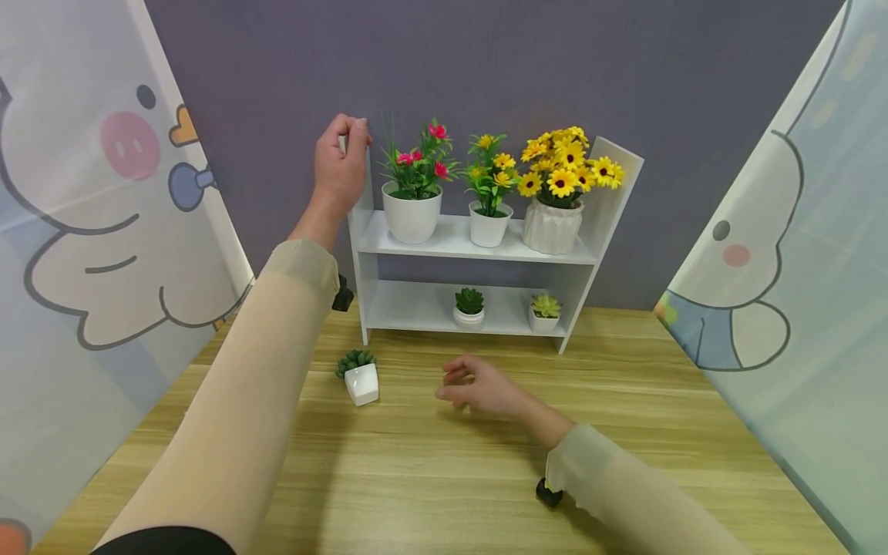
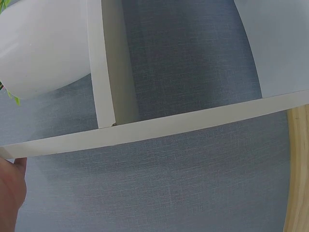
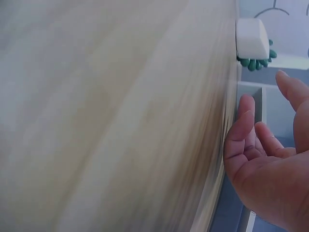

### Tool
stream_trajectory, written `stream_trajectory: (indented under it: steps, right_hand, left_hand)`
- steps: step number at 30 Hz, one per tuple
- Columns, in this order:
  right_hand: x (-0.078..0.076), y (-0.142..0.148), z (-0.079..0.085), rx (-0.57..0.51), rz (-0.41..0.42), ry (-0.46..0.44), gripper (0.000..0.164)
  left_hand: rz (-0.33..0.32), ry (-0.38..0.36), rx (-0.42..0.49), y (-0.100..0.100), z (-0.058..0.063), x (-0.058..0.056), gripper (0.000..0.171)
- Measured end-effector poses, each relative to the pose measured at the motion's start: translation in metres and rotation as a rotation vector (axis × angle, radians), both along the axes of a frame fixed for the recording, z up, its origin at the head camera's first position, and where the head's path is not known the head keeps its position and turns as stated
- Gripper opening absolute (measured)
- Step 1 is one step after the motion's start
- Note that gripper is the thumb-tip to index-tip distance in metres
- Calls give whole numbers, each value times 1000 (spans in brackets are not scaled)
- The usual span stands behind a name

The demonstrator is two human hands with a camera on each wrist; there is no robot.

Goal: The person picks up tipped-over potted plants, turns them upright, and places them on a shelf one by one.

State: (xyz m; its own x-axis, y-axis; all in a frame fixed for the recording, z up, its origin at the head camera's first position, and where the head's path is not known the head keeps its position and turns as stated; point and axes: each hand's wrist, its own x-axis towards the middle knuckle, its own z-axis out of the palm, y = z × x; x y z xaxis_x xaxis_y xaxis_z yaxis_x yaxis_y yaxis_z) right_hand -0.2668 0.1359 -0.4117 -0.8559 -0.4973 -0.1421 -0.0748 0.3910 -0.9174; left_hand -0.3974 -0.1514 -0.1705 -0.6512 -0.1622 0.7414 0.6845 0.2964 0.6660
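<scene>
My left hand (image 1: 340, 169) grips the top of the left side panel of a white two-tier shelf (image 1: 409, 304). In the left wrist view part of that hand (image 2: 10, 191) shows at the panel's edge (image 2: 159, 127), with most fingers out of frame. Over the wooden table, in front of the shelf, my right hand (image 1: 489, 389) holds nothing, its fingers loosely bent. A small succulent in a white square pot (image 1: 362, 384) lies tipped on its side, left of the right hand and apart from it. The right wrist view shows this pot (image 3: 252, 38) beyond the fingertips.
Pink flowers in a white pot (image 1: 412, 216), a small yellow-flowered pot (image 1: 489, 226) and a ribbed pot of yellow flowers (image 1: 553, 227) stand on the upper board. Below are a dark succulent (image 1: 469, 301) and a pale green one (image 1: 546, 307). Cartoon-printed panels (image 1: 104, 254) flank the table (image 1: 402, 478).
</scene>
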Motion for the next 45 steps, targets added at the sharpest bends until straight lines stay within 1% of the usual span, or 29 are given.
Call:
stream_trajectory:
  steps: [3, 10, 15, 18, 23, 29, 34, 40, 45]
  right_hand:
    - [2, -7, 0, 1, 29, -15, 60]
    - [5, -24, -1, 9, 65, -2, 62]
    - [8, -41, 0, 26, 99, 17, 61]
    - [11, -52, 1, 31, 101, 21, 63]
    - [15, -71, 0, 33, 81, 12, 69]
    - [19, -89, 3, 62, 38, -4, 73]
    - [17, -104, 2, 72, -12, -21, 78]
    - [15, -122, -1, 59, -37, -38, 87]
    - [14, -132, -2, 47, -51, -33, 86]
  left_hand:
    - [-3, 1, 1, 0, 0, -1, 27]
    - [-27, 6, 17, 2, 0, -3, 27]
    - [-29, 6, 15, 3, 1, -2, 27]
    - [-30, 8, 10, 3, 1, -1, 27]
    - [-30, 10, 14, 2, 2, -1, 27]
    - [-15, 3, -1, 2, 2, 1, 27]
    - [-11, 1, -4, 2, 2, 2, 27]
    - [-14, -1, 12, 1, 1, 1, 27]
    - [-17, -2, 19, 0, 1, -1, 27]
